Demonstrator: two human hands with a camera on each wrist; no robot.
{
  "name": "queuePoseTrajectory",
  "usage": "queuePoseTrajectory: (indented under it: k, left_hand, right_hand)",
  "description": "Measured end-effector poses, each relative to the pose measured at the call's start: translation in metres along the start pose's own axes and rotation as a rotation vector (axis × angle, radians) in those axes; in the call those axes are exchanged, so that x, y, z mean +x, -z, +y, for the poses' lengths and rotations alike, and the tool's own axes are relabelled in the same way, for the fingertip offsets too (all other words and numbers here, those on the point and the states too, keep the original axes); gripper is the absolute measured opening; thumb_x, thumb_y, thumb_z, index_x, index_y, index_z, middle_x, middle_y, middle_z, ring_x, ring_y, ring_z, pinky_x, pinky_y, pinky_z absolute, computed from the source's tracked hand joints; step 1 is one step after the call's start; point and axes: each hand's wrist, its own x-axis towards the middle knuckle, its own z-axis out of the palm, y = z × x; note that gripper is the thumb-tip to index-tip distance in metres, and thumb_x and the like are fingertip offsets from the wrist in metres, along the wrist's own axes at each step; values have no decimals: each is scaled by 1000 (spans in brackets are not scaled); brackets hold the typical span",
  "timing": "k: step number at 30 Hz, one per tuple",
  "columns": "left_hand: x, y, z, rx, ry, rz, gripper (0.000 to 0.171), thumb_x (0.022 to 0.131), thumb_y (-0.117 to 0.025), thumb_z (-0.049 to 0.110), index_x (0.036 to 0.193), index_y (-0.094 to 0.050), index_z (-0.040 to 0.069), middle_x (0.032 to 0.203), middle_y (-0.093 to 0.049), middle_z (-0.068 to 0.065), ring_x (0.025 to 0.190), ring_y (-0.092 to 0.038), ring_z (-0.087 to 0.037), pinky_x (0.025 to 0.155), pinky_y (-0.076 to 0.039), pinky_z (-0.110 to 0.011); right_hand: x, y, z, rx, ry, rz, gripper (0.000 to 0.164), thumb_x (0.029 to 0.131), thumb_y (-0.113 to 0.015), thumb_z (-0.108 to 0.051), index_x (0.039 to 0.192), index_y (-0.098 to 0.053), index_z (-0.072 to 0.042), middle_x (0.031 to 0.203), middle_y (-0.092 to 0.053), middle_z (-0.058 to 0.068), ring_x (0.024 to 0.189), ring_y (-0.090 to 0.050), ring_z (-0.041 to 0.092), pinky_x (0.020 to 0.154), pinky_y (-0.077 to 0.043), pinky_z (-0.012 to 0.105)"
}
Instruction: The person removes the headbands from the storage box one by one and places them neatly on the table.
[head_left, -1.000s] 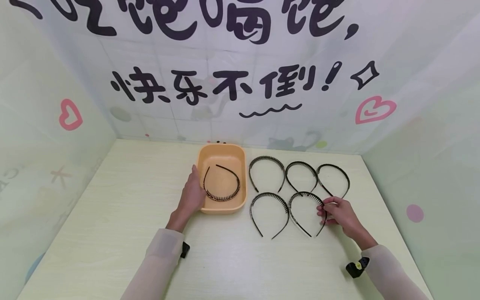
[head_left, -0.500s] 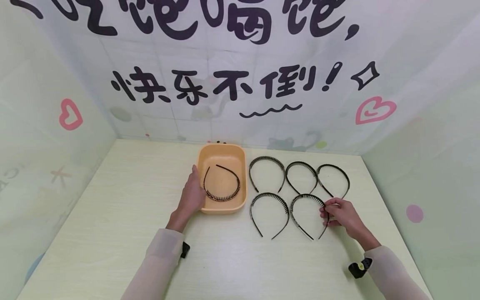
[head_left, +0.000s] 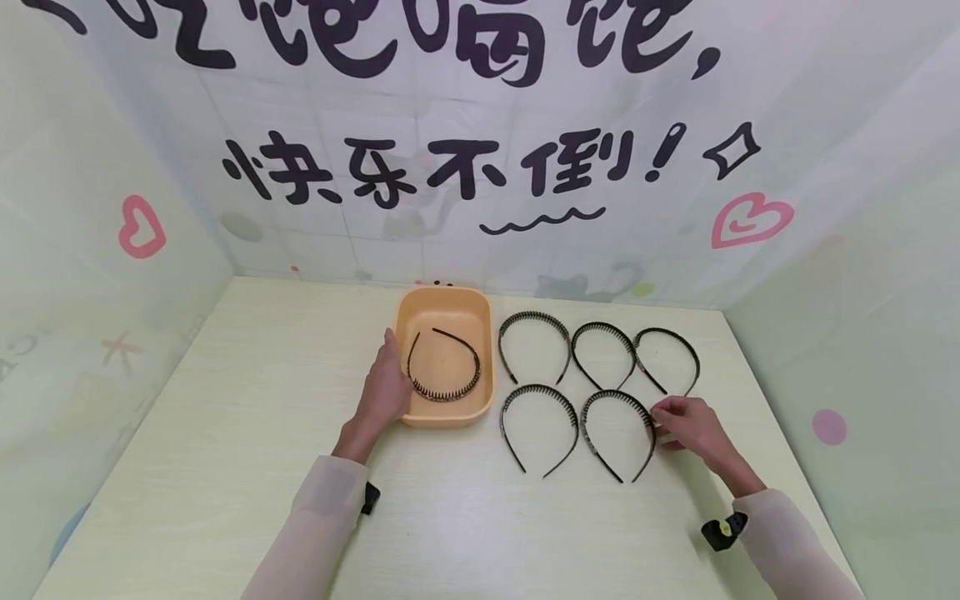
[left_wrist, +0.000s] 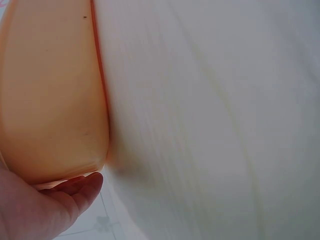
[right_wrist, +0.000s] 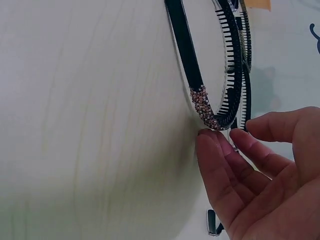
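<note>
At the left wall of an orange plastic bin (head_left: 442,421), my left hand (head_left: 386,387) grips the side, its fingers along the outside. In the left wrist view the fingertips (left_wrist: 92,187) curve around the bin's wall. Inside the bin lies one black toothed headband (head_left: 476,375). My right hand (head_left: 686,425) is at the right side of another black toothed headband (head_left: 588,429) lying on the table. In the right wrist view, this headband's beaded part (right_wrist: 202,105) meets or nearly meets the fingertips; thumb and fingers are spread apart, not pinching it.
To its left lies another headband (head_left: 504,429). Behind are three more: left (head_left: 501,350), middle (head_left: 576,354) and right (head_left: 696,358). The pale table (head_left: 465,533) is enclosed by printed sheets at the back (head_left: 420,250) and sides.
The right hand has shifted slightly right and loosened from the front-right headband. That headband has slid a little toward the person. The left hand and bin have stayed put.
</note>
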Motion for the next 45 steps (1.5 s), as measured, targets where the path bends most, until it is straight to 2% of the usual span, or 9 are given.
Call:
queuePoseTrajectory:
  k: [9,18,28,34,40,45]
  left_hand:
    - [0,-1,1,2,7,-1,76,92,-38,-5,155,4,-7,155,-24,-34,139,-36,-46,114,-33,-54]
    - [-1,0,0,3,2,1,75,92,-37,-5,155,4,-8,154,-25,-35,137,-38,-46,113,-34,-55]
    - [0,-1,-1,-1,-13,12,77,90,-39,-6,154,3,-10,152,-27,-37,135,-39,-48,112,-35,-56]
    - [-1,0,1,0,1,3,77,90,-39,-6,155,4,-9,154,-25,-36,138,-36,-48,114,-33,-55]
    - [-2,0,2,1,6,6,77,91,-39,-6,155,3,-8,154,-25,-35,138,-36,-47,113,-33,-55]
    - [-1,0,2,2,0,11,77,91,-40,-6,155,3,-8,154,-26,-35,138,-37,-47,113,-33,-55]
  right_hand:
    - [4,3,-4,-43,31,31,28,98,-57,-18,106,-68,7,98,-72,16,78,-68,14,63,-59,30]
    - [13,-7,-31,20,114,73,27,99,-58,-17,110,-67,6,103,-71,22,85,-68,19,66,-60,32]
    - [26,-49,-82,195,182,-25,29,101,-53,-13,119,-63,8,114,-69,23,92,-70,19,74,-60,30]
    - [29,-76,-119,291,259,-115,27,101,-54,-9,119,-63,8,117,-65,28,102,-67,35,83,-59,40]
    - [34,-107,-153,301,314,-192,26,100,-54,-7,120,-61,9,118,-65,29,103,-67,36,88,-58,46]
    - [38,-127,-176,327,297,-249,30,99,-56,-6,125,-59,9,120,-65,28,105,-67,38,88,-58,43]
